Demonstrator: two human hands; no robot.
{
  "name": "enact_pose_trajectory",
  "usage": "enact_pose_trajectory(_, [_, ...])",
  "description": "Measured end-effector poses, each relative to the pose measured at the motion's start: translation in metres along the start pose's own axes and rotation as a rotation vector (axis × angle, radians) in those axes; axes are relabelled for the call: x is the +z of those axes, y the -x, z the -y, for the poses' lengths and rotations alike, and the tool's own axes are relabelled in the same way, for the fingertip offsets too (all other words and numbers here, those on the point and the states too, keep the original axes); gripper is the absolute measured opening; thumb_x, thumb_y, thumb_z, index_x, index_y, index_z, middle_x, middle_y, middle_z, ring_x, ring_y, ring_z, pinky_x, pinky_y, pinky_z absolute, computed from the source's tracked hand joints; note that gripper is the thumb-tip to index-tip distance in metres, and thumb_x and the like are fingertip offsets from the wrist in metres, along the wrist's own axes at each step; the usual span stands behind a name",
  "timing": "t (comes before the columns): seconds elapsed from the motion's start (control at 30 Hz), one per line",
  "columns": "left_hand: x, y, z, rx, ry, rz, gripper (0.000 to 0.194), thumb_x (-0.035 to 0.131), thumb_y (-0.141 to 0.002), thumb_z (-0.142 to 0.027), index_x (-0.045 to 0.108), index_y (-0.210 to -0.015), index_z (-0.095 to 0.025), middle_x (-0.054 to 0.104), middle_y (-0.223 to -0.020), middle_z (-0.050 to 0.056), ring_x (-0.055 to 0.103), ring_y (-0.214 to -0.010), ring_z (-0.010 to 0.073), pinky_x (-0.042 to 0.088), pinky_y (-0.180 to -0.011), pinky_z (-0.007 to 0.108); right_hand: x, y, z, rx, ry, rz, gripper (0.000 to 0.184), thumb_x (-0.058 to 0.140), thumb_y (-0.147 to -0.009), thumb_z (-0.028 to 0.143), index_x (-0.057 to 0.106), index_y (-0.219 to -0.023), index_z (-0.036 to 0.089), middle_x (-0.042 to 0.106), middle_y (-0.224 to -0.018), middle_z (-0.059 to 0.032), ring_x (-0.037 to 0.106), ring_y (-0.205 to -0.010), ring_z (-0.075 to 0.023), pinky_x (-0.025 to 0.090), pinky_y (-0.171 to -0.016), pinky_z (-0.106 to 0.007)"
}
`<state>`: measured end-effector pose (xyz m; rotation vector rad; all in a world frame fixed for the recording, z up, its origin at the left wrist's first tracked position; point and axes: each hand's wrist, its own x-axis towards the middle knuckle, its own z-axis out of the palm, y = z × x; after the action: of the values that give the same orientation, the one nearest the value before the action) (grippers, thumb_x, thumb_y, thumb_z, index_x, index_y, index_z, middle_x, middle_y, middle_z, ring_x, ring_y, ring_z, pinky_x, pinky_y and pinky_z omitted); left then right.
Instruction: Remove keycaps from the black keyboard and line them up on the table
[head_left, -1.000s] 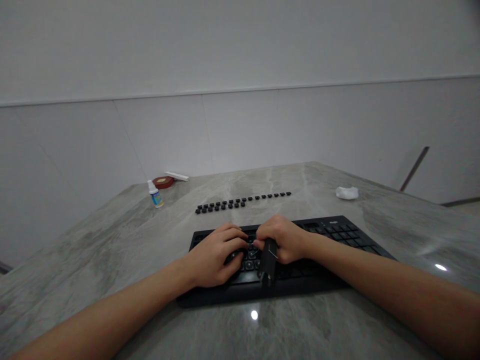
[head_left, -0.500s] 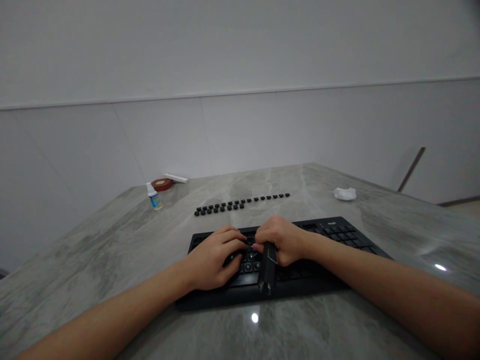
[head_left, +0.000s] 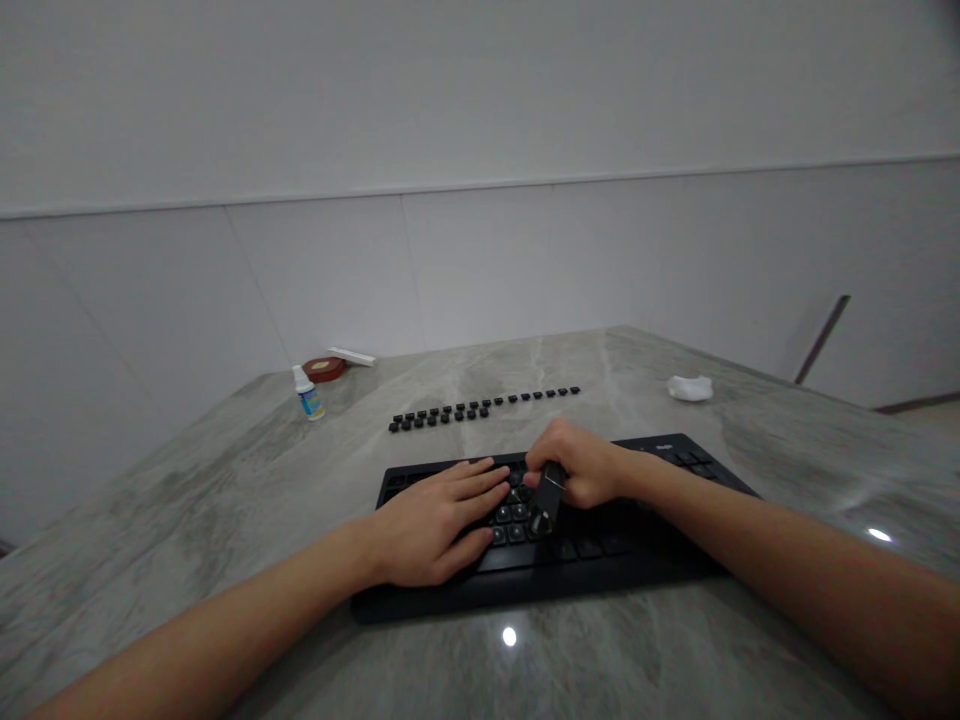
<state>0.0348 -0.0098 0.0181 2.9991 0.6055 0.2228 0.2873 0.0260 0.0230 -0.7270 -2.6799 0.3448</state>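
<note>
A black keyboard (head_left: 525, 590) lies in front of me, several of its keycaps off so that pale key bases (head_left: 517, 513) show in the middle. My left hand (head_left: 442, 520) rests flat on its left half, fingers stretched out and holding nothing. My right hand (head_left: 574, 465) is closed around a black stick-shaped tool (head_left: 550, 498) with a thin metal loop or clip on its side. One end of the tool points toward me over the keys; its far end is hidden by my fist. What kind of tool it is, I cannot tell.
Behind the keyboard, loose black keycaps (head_left: 458, 413) stand in two rows on the grey marbled table (head_left: 300, 500). A small spray bottle (head_left: 308, 393) and a reddish-brown box (head_left: 325, 370) are at the back left. Crumpled white material (head_left: 690, 388) lies at the right.
My right hand has moved slightly right and up with the tool, whose near end has lifted away from me. The fingers of my left hand have straightened and flattened onto the keyboard.
</note>
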Motion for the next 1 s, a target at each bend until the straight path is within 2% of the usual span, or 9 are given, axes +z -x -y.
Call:
enact_pose_trajectory(0.17, [-0.004,-0.001,-0.005,-0.048,0.016,0.103,0.063,0.039,-0.096,-0.040,0.021,-0.149,-0.012,0.018,-0.155,0.013,0.015,-0.144,0.0273,0.020,-0.117,0.047,0.004,0.000,-0.002,0.063,-0.217,-0.007,0.027,0.050,-0.073,0.022,0.040,-0.049,0.017,0.031,-0.046,0.0062,0.028,-0.044,-0.0057,0.023,-0.043,-0.019])
enact_pose_trajectory(0.33, [-0.004,0.000,-0.010,-0.102,0.035,0.162,0.080,0.038,-0.092,-0.058,0.009,-0.151,-0.012,0.006,-0.156,0.015,0.008,-0.144,0.0305,0.014,-0.117,0.051,0.001,-0.003,0.012,0.052,-0.165,0.074,0.016,0.052,-0.065,0.013,0.046,-0.051,0.015,0.037,-0.046,0.0060,0.031,-0.043,-0.0053,0.026,-0.046,-0.018])
enact_pose_trajectory(0.57, [-0.004,0.000,-0.009,-0.095,0.033,0.155,0.079,0.037,-0.092,-0.059,0.010,-0.151,-0.013,0.006,-0.156,0.014,0.007,-0.144,0.0303,0.013,-0.117,0.051,-0.005,-0.005,0.012,0.151,-0.086,0.137,0.013,0.051,-0.062,0.010,0.049,-0.049,0.015,0.036,-0.043,0.0061,0.030,-0.042,-0.0060,0.026,-0.046,-0.020])
enact_pose_trajectory(0.8, [-0.003,0.001,-0.009,-0.099,0.035,0.160,0.082,0.036,-0.092,-0.061,0.006,-0.151,-0.014,0.005,-0.156,0.014,0.007,-0.145,0.0306,0.012,-0.117,0.050,-0.001,-0.006,0.016,0.074,-0.060,0.110,0.011,0.051,-0.062,0.011,0.054,-0.052,0.014,0.047,-0.045,0.0030,0.032,-0.044,-0.0063,0.028,-0.048,-0.019])
enact_pose_trajectory(1.0, [-0.004,0.001,-0.010,-0.100,0.064,0.145,0.081,0.038,-0.092,-0.059,0.007,-0.151,-0.014,0.007,-0.156,0.014,0.008,-0.144,0.0315,0.013,-0.117,0.051,-0.004,-0.004,0.011,0.095,-0.008,0.116,0.012,0.052,-0.062,0.012,0.054,-0.050,0.014,0.046,-0.044,0.0029,0.030,-0.042,-0.0066,0.026,-0.046,-0.020])
